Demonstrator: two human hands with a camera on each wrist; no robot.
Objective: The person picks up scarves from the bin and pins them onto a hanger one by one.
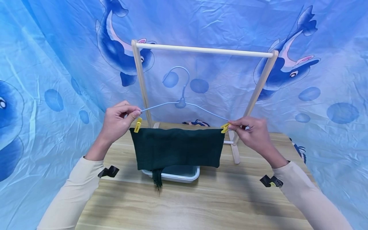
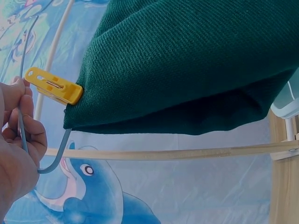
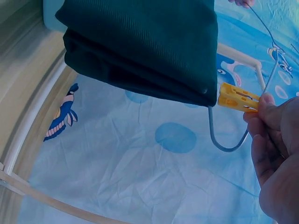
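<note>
In the head view, my left hand (image 1: pixel 118 119) pinches the left arm of a pale blue wire hanger (image 1: pixel 201 108). A dark green fringed scarf (image 1: pixel 178 148) hangs folded over its lower bar. Just below that hand, a yellow clothespin (image 2: pixel 55 86) clips the scarf's left corner. My right hand (image 3: pixel 280 144) pinches a second yellow clothespin (image 3: pixel 237 97) between thumb and finger at the scarf's right top corner. The hanger wire runs right by those fingertips. Whether this clothespin bites the cloth, I cannot tell. The hanger's hook points up, away from the rack.
Behind the hanger stands a wooden rack with a white top rail (image 1: pixel 204 50). Beneath the scarf, a white-rimmed basin (image 1: pixel 179 179) sits on the wood-grain table (image 1: pixel 184 207). A blue dolphin-print curtain (image 1: pixel 51 41) surrounds the area.
</note>
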